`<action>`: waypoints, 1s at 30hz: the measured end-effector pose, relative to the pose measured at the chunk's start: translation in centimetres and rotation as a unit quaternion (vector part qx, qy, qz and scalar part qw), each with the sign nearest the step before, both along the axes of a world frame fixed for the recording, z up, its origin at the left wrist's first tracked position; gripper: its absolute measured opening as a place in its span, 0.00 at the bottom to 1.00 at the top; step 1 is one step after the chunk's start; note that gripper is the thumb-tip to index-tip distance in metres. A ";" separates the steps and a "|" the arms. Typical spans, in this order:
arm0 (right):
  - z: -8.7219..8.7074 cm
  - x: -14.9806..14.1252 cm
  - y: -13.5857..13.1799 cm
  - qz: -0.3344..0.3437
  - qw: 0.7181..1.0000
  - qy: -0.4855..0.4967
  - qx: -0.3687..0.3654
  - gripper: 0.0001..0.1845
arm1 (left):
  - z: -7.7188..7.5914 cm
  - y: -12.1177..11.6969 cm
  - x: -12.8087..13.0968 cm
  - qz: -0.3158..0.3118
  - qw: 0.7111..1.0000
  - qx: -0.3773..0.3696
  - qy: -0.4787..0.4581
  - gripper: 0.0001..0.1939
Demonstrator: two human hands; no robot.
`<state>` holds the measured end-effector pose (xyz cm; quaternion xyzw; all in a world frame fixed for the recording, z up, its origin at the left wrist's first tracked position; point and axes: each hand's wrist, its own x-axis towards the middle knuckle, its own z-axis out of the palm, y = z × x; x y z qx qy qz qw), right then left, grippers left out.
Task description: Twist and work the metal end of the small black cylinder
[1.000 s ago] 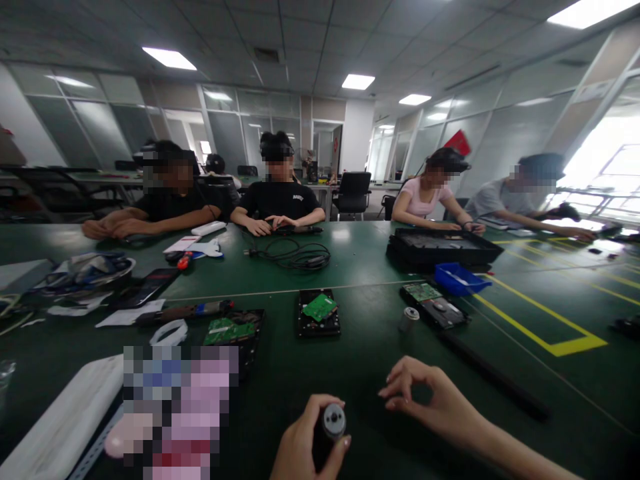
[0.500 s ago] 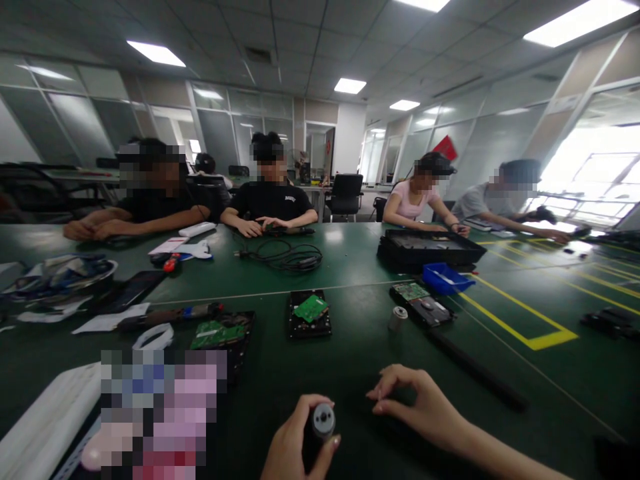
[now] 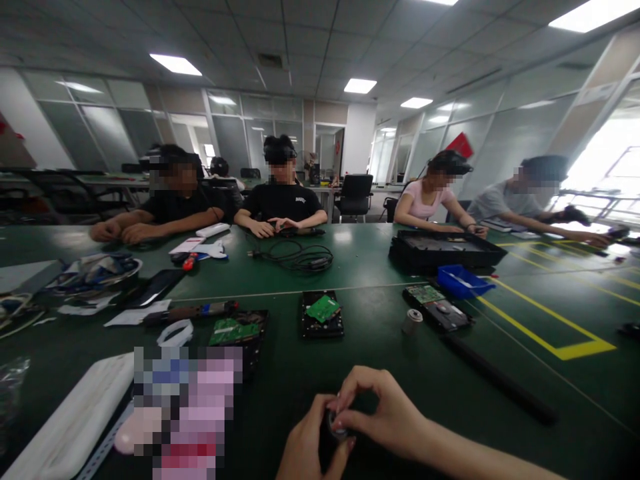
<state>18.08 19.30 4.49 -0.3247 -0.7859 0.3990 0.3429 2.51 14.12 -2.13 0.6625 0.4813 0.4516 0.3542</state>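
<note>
My left hand (image 3: 306, 441) is wrapped round a small cylindrical motor (image 3: 336, 428) near the bottom of the head view, its round end facing up. Over that end, my right hand (image 3: 389, 405) pinches thumb and fingertips together, touching the motor's top. Whatever lies between those fingertips is too small to make out. The fingers hide most of the motor's face. A second metal cylinder (image 3: 413, 321) of similar size stands upright on the table, beyond my right hand.
Hard drives with green boards (image 3: 323, 313) lie ahead, near a blue bin (image 3: 463, 281) and a black tray (image 3: 445, 252). A dark bar (image 3: 500, 380) lies right. An electric screwdriver (image 3: 195, 311) and a white slab (image 3: 75, 417) are left. Several people sit opposite.
My right hand has moved left onto the end of the motor; before, it hovered apart with its fingertips pinched. My left hand keeps its hold. The view has shifted slightly.
</note>
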 end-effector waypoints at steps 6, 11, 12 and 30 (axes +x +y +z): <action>1.0 0.3 0.1 0.040 0.998 -0.039 0.034 0.07 | 0.0 -0.1 0.0 0.003 1.000 0.006 0.008 0.13; 3.0 1.2 0.1 0.087 0.995 -0.037 -0.025 0.21 | 0.4 -0.3 0.0 0.030 0.999 0.014 0.008 0.14; 3.3 1.4 0.1 0.099 0.994 -0.041 -0.028 0.21 | 0.4 -0.4 0.1 0.033 0.999 0.015 0.007 0.15; 1.7 0.2 0.5 0.033 0.998 -0.044 0.034 0.07 | 0.4 -0.3 0.0 0.010 1.000 0.014 0.009 0.14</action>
